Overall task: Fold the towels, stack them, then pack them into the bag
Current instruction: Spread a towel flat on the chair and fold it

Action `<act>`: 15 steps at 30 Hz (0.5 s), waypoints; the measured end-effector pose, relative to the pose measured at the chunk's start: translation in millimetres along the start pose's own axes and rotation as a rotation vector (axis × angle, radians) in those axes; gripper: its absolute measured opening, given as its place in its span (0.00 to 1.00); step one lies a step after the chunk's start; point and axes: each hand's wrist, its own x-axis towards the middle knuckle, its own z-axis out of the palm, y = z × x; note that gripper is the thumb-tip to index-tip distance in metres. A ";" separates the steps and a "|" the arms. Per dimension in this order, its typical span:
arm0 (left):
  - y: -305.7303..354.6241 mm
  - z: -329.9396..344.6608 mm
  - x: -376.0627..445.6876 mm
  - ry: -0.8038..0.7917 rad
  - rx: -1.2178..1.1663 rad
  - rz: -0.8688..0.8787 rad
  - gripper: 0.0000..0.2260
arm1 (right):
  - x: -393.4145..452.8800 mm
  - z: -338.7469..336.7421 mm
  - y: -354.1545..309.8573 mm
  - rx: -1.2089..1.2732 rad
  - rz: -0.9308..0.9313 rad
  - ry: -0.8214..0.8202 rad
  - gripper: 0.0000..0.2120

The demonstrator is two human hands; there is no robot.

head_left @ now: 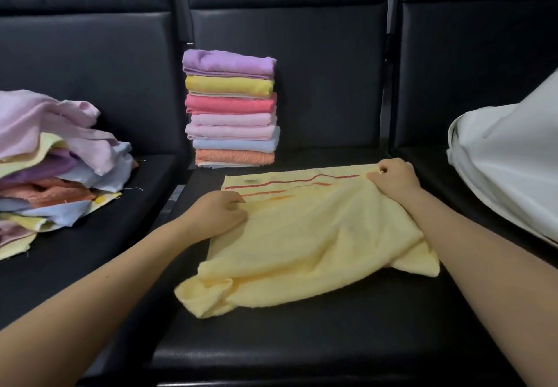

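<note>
Pale yellow terry towel with red stripes (pixel 308 235) spread on near black seat (pixel 302 341), left hand (pixel 219 211) and right hand (pixel 392 179) each pinching its far edge, likely squaring first fold.

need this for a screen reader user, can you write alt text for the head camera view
Two bare hands fold a pale yellow towel on a black seat, the left hand and right hand each gripping its edge. A stack of folded towels stands behind, unfolded towels lie left, a white bag right.

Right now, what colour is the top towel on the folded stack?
Purple: the top folded towel, clearest in the head view.
</note>
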 end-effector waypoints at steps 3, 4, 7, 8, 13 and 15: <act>1.0 0.0 4.9 -0.037 0.009 0.003 0.08 | 6.1 4.5 8.8 0.060 -0.040 -0.011 0.09; 2.0 -0.5 5.5 -0.047 0.013 0.004 0.04 | 7.2 5.0 10.2 0.066 -0.052 -0.012 0.09; 3.3 -4.6 4.9 -0.079 -0.024 0.012 0.08 | 7.2 6.1 13.2 0.055 -0.093 -0.001 0.09; 2.7 -7.4 3.9 -0.078 -0.076 0.007 0.09 | 6.9 6.8 14.2 0.062 -0.097 0.013 0.09; 11.6 -30.9 5.5 0.209 -0.418 -0.049 0.07 | 4.1 7.1 16.8 0.130 -0.135 0.052 0.08; 16.6 -40.1 19.2 0.288 -0.439 -0.084 0.08 | 3.5 4.7 14.9 0.257 -0.137 0.077 0.05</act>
